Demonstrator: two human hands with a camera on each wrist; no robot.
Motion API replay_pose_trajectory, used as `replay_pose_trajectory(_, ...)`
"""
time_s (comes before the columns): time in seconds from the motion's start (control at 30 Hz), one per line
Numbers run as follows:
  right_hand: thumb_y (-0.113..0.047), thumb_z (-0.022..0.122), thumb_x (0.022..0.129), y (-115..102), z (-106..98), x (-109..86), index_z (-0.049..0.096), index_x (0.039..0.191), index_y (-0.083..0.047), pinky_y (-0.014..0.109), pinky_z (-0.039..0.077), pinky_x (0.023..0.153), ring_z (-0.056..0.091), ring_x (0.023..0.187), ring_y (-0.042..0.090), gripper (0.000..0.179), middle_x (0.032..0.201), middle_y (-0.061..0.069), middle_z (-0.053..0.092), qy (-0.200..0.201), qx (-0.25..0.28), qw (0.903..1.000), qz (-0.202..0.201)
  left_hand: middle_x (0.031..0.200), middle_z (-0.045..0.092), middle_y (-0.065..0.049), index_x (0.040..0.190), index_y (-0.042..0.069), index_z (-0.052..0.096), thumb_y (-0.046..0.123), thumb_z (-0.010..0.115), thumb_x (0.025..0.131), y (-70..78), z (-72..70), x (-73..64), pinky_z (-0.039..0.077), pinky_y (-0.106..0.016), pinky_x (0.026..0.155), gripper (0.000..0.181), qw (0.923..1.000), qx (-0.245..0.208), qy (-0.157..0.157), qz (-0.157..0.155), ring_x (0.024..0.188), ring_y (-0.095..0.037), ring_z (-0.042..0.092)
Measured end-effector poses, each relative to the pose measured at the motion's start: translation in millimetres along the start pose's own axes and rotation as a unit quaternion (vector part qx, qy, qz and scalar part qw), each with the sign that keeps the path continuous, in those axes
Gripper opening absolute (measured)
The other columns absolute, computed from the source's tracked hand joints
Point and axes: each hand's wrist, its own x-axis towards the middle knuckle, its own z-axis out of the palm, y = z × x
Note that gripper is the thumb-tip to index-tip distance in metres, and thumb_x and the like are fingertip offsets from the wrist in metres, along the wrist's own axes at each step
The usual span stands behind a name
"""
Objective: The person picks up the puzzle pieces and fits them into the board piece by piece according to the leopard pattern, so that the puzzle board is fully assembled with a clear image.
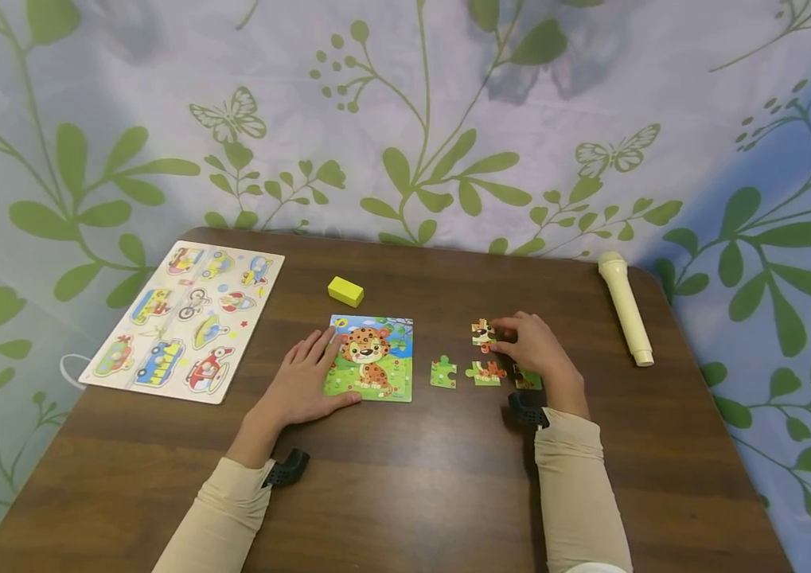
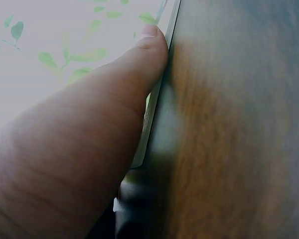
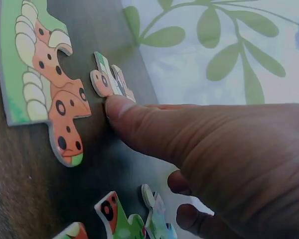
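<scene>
My left hand lies with its fingers extended along the left side of a square leopard picture puzzle, the thumb along its lower edge. In the left wrist view the thumb rests by the board's rim. My right hand pinches a puzzle piece with part of the leopard's face, between thumb and index finger. Just below it lies an orange-and-green piece, with a green piece to its left. Another piece is partly hidden under the right hand.
A yellow block sits behind the leopard puzzle. To the left lies a vehicle peg board, a white cord loop beside it. A cream microphone-shaped object lies at the right. Patterned cloth hangs behind the wooden table.
</scene>
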Motion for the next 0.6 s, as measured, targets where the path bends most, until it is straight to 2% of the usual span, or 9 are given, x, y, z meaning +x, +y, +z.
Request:
replay_pose_trajectory(0.17,-0.031,0.073,0.096,-4.0,0.9,4.1,0.068,0.128,-0.003,0.040,0.040,0.075,0.046,0.093,0.028,0.043,0.097,0.011,0.056,0.008,-0.027,0.9994,-0.017,0.172,0.017,-0.013,0.164,0.011,0.022,0.070,0.064,0.086,-0.6,-0.3,-0.2,0.021,-0.062,0.123,0.106,1.0000,0.005,0.002,-0.004,0.158,-0.038,0.017)
replay_pose_trajectory(0.33,-0.033,0.073,0.095,-5.1,1.8,3.8,0.067,0.126,-0.002,0.043,0.046,0.080,0.050,0.098,0.029,0.045,0.104,0.013,0.060,0.008,-0.025,0.9996,-0.009,0.172,0.017,-0.013,0.164,0.011,0.022,0.071,0.064,0.086,-0.8,0.0,-0.5,0.021,-0.062,0.123,0.107,0.9999,0.002,-0.002,-0.012,0.158,-0.038,0.017)
replay_pose_trajectory(0.43,-0.038,0.074,0.095,-3.1,3.2,3.0,0.063,0.133,-0.002,0.046,0.046,0.084,0.050,0.101,0.030,0.054,0.108,0.014,0.059,0.013,-0.011,0.9998,-0.002,0.172,0.017,-0.013,0.164,0.011,0.023,0.071,0.064,0.086,-0.4,0.7,-0.5,0.021,-0.062,0.123,0.107,0.9999,-0.001,-0.002,-0.011,0.158,-0.038,0.017)
replay_pose_trajectory(0.6,-0.052,0.076,0.089,0.2,6.5,4.4,0.053,0.146,0.000,0.045,0.043,0.082,0.047,0.101,0.030,0.081,0.106,0.013,0.055,0.022,0.002,0.9997,0.003,0.172,0.017,-0.013,0.164,0.012,0.022,0.072,0.063,0.086,0.3,1.4,0.6,0.022,-0.062,0.123,0.107,1.0000,0.004,0.001,-0.005,0.158,-0.038,0.018)
